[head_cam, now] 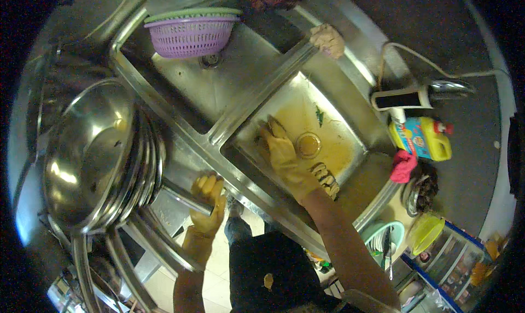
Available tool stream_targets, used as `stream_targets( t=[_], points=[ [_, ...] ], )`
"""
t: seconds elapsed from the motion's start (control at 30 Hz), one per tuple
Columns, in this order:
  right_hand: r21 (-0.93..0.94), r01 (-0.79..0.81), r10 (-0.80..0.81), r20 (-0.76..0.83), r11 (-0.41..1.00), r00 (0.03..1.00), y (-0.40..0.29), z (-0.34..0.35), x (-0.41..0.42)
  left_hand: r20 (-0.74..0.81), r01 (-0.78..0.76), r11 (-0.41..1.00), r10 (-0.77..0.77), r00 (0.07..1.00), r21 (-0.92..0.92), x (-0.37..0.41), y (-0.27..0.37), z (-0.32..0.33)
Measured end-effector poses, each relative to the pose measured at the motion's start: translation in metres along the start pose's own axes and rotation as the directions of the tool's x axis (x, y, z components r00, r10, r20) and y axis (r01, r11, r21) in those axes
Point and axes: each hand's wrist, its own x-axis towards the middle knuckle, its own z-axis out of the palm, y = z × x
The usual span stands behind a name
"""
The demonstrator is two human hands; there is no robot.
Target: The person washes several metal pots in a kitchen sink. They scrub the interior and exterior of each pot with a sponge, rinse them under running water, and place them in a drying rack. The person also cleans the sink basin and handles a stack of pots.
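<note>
My left hand (207, 202), in a yellow rubber glove, is at the sink's near rim with its fingers curled. A metal pan handle (186, 199) crosses in front of it; whether the fingers grip the handle is unclear. My right hand (281, 151), gloved too, reaches down into the right-hand steel basin (348, 87), near its left side. Something dark shows by the fingertips, but what they touch is blurred. Beside the right wrist lies a dark-and-light striped object (325, 179). Brownish water surrounds the round drain (308, 145), and a green leaf scrap (319, 116) lies beyond it.
Stacked steel pans (94, 161) stand at left, handles jutting towards me. A purple basket (190, 36) sits over the other basin (246, 46). A crumpled cloth (327, 41) lies on the divider's far end. Rightward are a yellow jug (422, 138), a pink cloth (402, 166) and a teal bowl (379, 239).
</note>
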Motion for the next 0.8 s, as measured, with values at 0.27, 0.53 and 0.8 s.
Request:
stream_targets(
  t=[0.27,0.53,0.8],
  points=[
    [-0.193,0.203,-0.135,0.315,0.960,0.939,0.059,0.064,0.013,-0.127,0.181,0.983,-0.182,0.975,-0.019,0.067,0.016,0.051],
    [0.003,-0.350,0.334,0.294,0.937,0.896,0.111,-0.024,-0.038,-0.157,0.172,0.984,-0.164,0.974,0.042,0.072,0.016,0.050],
    [-0.089,0.158,-0.093,0.502,0.983,0.860,0.076,0.000,-0.085,-0.157,0.177,0.982,-0.166,0.974,0.059,0.061,0.014,0.060]
  ],
)
